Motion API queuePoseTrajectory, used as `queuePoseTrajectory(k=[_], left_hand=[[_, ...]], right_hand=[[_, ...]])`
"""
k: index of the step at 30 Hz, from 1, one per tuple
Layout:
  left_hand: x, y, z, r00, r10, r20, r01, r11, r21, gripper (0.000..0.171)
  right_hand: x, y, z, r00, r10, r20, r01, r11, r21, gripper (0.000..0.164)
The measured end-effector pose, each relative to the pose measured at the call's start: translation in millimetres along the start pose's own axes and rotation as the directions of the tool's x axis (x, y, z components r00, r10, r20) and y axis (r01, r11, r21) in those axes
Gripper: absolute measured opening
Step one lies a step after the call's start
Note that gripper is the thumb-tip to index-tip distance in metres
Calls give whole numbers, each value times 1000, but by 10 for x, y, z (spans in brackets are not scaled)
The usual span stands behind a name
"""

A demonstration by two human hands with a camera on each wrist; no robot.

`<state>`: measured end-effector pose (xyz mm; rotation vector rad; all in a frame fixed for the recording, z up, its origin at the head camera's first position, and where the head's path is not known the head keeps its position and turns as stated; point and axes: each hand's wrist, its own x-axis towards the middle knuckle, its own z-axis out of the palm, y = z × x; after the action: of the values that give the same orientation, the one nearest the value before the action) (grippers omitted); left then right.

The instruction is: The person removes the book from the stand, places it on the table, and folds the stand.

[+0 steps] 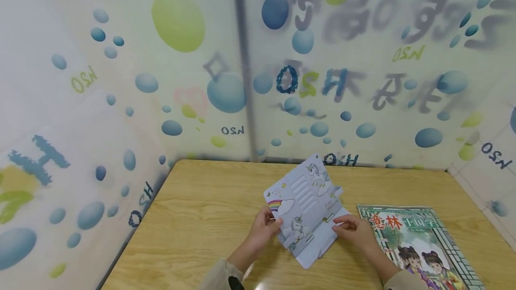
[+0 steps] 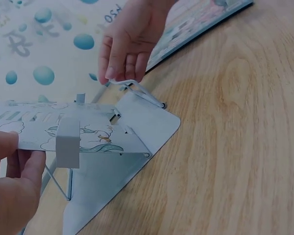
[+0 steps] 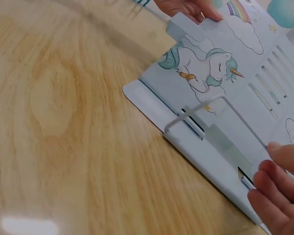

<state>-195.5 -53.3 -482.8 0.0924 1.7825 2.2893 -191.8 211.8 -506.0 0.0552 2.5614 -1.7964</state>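
Note:
A white folding book stand (image 1: 296, 209) with unicorn, rainbow and cloud drawings stands on the table, its panel tilted up from a flat base plate (image 2: 154, 120). My left hand (image 1: 262, 232) grips the panel's left edge, thumb on the printed face and fingers beneath. At the base's front edge, my right hand (image 1: 356, 232) pinches a thin white wire bracket (image 3: 223, 97) that stands raised from the base. A folded white tab (image 2: 67, 142) juts from the panel near my left hand. Under the panel, a thin wire prop (image 2: 69, 185) reaches down to the base.
An illustrated magazine (image 1: 419, 232) lies to the right of the stand, close to my right forearm. The wooden table (image 1: 193, 218) meets a wall (image 1: 193, 84) printed with bubbles and letters at its back edge.

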Motion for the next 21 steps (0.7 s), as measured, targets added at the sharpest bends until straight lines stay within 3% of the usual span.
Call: queuePoseTrajectory(k=[3, 7, 12, 21], left_hand=[[0, 4, -7, 1000, -6, 13, 6, 1000, -9, 25], [0, 13, -15, 999, -18, 29, 20, 998, -57, 25], [-13, 18, -11, 999, -25, 26, 28, 994, -106, 25], [-101, -9, 21, 999, -45, 30, 48, 996, -78, 43]], right_hand=[[-17, 12, 58, 998, 35, -60, -32, 998, 51, 23], [-18, 6, 86, 992, 96, -83, -85, 988, 129, 26], [-4, -20, 83, 987, 145, -75, -129, 974, 186, 29], [6, -47, 61, 984, 170, -52, -156, 966, 208, 32]])
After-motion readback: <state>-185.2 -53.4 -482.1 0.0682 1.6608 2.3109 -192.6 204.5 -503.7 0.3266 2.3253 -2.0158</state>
